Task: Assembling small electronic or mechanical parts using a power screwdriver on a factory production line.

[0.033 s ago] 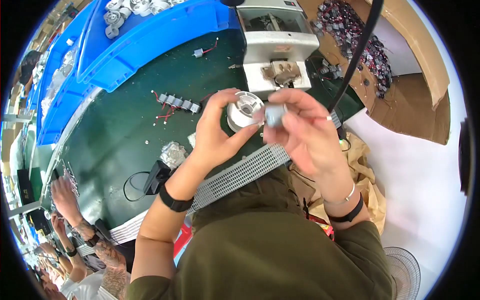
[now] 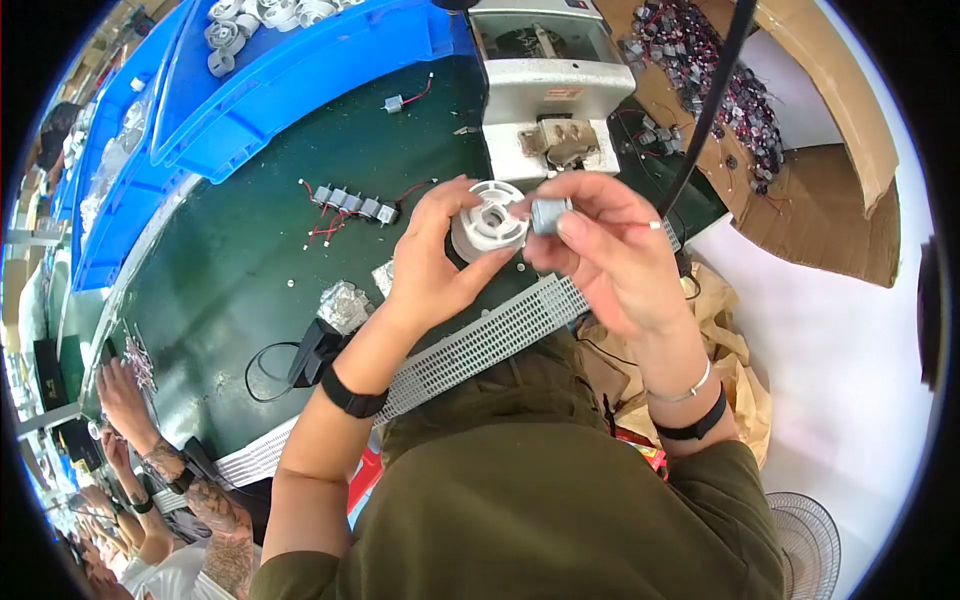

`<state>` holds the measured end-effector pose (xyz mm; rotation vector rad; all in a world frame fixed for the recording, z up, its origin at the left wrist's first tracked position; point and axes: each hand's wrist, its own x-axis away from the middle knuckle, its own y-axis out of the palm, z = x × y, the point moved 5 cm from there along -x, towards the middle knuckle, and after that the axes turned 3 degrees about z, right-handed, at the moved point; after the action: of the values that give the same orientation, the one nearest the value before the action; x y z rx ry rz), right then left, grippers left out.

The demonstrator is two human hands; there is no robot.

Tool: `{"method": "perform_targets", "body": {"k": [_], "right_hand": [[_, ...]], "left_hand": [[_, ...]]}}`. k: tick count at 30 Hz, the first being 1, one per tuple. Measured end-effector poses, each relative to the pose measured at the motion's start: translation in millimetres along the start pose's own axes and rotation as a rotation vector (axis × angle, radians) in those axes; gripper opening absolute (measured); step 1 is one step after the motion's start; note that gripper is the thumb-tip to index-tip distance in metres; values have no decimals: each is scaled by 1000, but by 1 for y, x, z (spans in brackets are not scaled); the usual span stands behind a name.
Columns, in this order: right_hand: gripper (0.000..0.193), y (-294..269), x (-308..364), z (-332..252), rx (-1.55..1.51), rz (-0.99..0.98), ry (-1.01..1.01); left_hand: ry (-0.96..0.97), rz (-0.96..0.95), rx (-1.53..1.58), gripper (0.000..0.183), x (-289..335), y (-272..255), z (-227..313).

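Note:
My left hand [image 2: 432, 255] is closed round a white round plastic housing [image 2: 492, 222], thumb and fingers on its rim. Its open face, with a ring and a central hole, is turned up toward me. Between the thumb and fingers of my right hand [image 2: 620, 250] is a small grey motor [image 2: 550, 214], held just right of the housing. Whether the motor touches the housing I cannot tell. Left of my left hand, a row of several small motors [image 2: 352, 203] with red wires lies on the green table [image 2: 230, 290]. A single motor [image 2: 393, 103] lies farther back.
A grey-white bench machine [image 2: 552, 100] stands beyond my hands. Blue bins [image 2: 300, 95] with white parts are at far left; a cardboard box [image 2: 830, 200] of wired motors is at right. A black adapter [image 2: 316, 352] lies near my left forearm. A co-worker's hand [image 2: 125, 400] is at left.
The housing has tilted so that its open face shows more fully. The motor in my right hand, blurred before, is now sharp and has turned slightly. The co-worker's hand has shifted a little.

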<state>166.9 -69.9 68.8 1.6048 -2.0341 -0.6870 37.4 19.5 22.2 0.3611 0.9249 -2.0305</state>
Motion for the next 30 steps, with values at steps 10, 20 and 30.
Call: {"method": "perform_targets", "body": {"k": [10,20,30], "right_hand": [[25,-7,-33,-5,1046,-50,-73],[22,12,-44,-6,1526,-489,-424],[35,28,-30,3,1876,-716,-610]], "left_hand": [[-71,1,69,67,-2,-10,0],[-32,-215,-39,62,-17,-8,7],[36,-306,73,64,-28,-13,-3]]}}
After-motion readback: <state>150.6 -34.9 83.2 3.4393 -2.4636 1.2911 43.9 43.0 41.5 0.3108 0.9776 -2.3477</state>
